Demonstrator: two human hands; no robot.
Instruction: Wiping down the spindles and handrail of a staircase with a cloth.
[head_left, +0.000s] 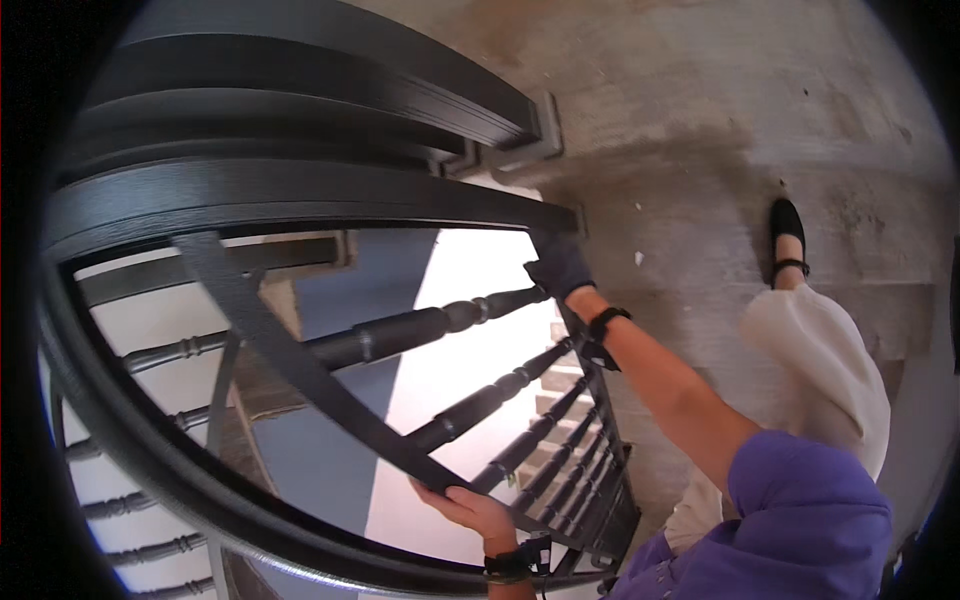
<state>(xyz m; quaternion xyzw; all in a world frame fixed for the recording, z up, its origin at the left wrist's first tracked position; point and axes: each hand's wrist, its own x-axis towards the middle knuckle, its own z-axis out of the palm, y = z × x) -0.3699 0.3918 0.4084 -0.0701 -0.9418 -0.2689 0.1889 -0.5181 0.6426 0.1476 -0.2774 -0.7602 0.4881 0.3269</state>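
Observation:
My left hand looks bare and grips the edge of a dark, flat, curved rail of the stair railing, its thumb lying on top. Reaching farther out, my right hand is covered in black, like a dark glove. It is bent against the railing where a turned baluster meets the bottom rail. Its fingers blend into the dark wood, so what they hold cannot be made out. Both wrists wear black bands, and a small device sits on the left one.
A broad dark handrail crosses above, and another curves down the left. Several more turned balusters stand below. Through the gaps, a lower flight of steps shows. My foot in a black shoe stands on the stained concrete floor.

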